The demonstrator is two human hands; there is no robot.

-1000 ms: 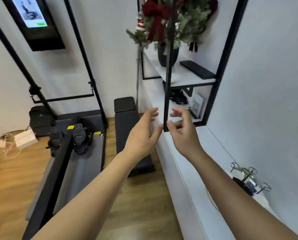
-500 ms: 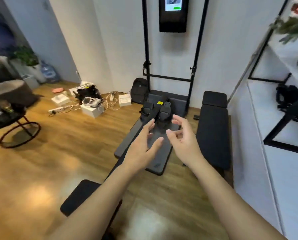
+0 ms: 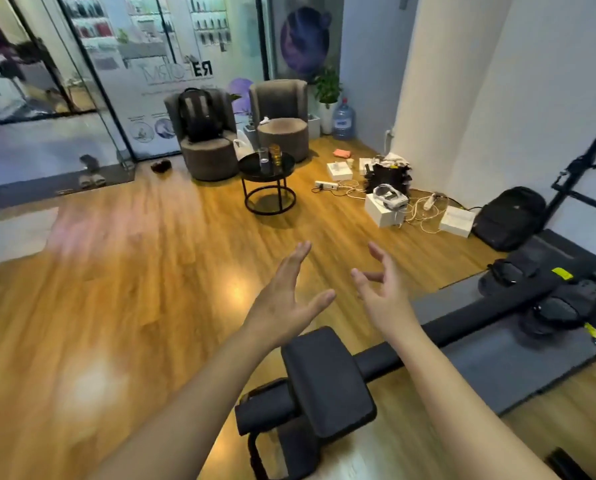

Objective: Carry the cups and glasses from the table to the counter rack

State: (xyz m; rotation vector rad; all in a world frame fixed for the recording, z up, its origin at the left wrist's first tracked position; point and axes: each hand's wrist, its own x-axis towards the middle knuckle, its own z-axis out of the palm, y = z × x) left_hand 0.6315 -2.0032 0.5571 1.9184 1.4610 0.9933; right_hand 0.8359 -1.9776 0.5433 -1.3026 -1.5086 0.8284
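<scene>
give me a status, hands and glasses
Left hand and right hand open, empty. Glasses on the round table across the room. Black bench underfoot, floor beyond looks clear.

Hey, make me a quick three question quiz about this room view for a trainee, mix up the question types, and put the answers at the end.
1. True or false: the left hand and the right hand both hold a glass.
2. Multiple choice: the clear glass and the amber glass stand on A) the wood floor, B) the round black table, C) the brown armchair.
3. Fill in: a black ______ sits on the seat of the left armchair.

Key: 1 false, both hands are empty with fingers spread. 2 B. 3 backpack.
</scene>
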